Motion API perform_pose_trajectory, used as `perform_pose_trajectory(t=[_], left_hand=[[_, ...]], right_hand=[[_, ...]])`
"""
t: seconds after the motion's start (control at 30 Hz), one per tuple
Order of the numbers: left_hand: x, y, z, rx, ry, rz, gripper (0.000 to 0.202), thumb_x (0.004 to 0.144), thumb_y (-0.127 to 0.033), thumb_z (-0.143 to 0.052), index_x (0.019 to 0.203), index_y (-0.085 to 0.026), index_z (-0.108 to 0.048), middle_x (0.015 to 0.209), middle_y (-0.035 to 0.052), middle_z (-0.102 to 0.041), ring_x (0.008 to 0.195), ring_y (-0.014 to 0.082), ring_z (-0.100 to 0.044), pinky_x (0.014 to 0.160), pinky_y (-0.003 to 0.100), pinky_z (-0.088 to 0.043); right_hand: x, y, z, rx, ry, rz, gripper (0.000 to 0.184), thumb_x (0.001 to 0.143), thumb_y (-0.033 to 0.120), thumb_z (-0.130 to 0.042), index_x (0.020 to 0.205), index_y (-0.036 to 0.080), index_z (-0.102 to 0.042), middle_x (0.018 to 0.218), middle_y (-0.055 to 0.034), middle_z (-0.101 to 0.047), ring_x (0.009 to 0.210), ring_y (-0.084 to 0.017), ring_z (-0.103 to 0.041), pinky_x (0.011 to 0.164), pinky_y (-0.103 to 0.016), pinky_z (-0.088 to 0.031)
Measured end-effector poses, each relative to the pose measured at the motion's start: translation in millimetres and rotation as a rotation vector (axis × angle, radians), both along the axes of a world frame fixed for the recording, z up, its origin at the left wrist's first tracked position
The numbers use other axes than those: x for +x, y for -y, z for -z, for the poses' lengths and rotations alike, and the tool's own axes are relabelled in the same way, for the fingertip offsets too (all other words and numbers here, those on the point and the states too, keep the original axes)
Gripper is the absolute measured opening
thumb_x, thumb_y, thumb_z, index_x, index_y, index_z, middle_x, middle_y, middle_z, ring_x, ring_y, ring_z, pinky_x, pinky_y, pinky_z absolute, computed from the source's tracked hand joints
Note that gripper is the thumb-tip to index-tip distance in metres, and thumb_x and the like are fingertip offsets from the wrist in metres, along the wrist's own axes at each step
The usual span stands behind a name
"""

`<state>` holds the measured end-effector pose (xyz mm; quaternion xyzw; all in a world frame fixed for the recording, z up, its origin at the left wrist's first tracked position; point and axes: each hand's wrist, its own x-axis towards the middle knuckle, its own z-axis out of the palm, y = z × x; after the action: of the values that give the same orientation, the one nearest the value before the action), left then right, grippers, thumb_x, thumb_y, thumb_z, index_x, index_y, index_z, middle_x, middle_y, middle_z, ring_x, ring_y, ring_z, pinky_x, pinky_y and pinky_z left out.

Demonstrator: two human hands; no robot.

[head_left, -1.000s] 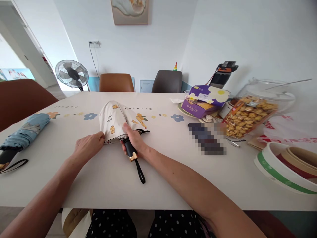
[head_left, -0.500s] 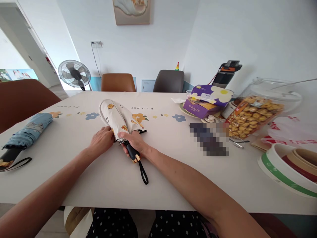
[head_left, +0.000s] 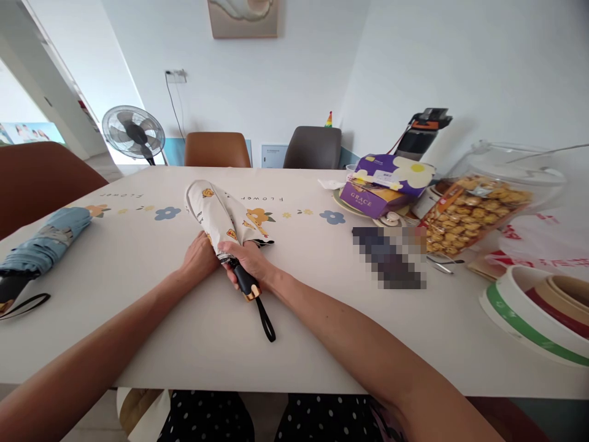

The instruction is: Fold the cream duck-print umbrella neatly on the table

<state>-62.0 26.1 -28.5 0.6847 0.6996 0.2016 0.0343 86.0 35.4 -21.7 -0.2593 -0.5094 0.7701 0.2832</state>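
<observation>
A folded white umbrella (head_left: 212,212) with small orange and yellow cartoon prints lies slantwise on the table, its canopy loose and flaring on the right side. My right hand (head_left: 246,261) is closed round its lower canopy, just above the black handle (head_left: 245,281) with gold trim. A black wrist loop (head_left: 265,322) hangs from the handle's end onto the table. Against the umbrella's left edge rests my left hand (head_left: 201,255); its fingers go under the canopy and are hidden. Far left lies a blue folded umbrella (head_left: 53,242) with a black handle.
On the right of the white table (head_left: 184,344) stand a purple tissue box (head_left: 368,196), a clear jar of walnuts (head_left: 478,209), a plastic bag (head_left: 543,242) and rolls of tape (head_left: 519,316). A pixelated dark item (head_left: 389,258) lies nearer. Chairs (head_left: 218,149) and a fan (head_left: 133,132) stand beyond.
My left hand has moved slightly right and its fingers have slid farther beneath the umbrella. My right hand keeps its grip. The view has shifted a little.
</observation>
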Motion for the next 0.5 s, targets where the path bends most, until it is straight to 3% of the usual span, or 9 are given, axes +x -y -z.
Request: perform_pose_trajectory(t=[0.27,0.5], left_hand=[[-9.6,-5.3,8.4,0.063,0.250,-0.031,0.029,0.072,-0.026,-0.040,0.091,-0.017,-0.060,0.096,0.0067,-0.062,0.086,0.0222,-0.060,0.071,0.031,-0.050],[-11.6,-3.9,9.5,0.094,0.237,-0.040,0.023,0.070,-0.025,-0.041,0.083,-0.017,-0.059,0.091,0.0064,-0.063,0.084,0.0224,-0.061,0.069,0.032,-0.050]], right_hand=[[0.2,3.3,-5.7,-0.005,0.051,-0.010,0.037,0.071,0.049,-0.060,0.061,0.016,-0.048,0.039,0.0033,-0.047,0.030,-0.009,-0.043,0.029,-0.021,-0.042],[-0.7,-1.0,-0.6,0.019,0.038,-0.039,0.040,0.073,0.050,-0.059,0.061,0.014,-0.050,0.047,0.0016,-0.051,0.033,-0.008,-0.046,0.031,-0.020,-0.042]])
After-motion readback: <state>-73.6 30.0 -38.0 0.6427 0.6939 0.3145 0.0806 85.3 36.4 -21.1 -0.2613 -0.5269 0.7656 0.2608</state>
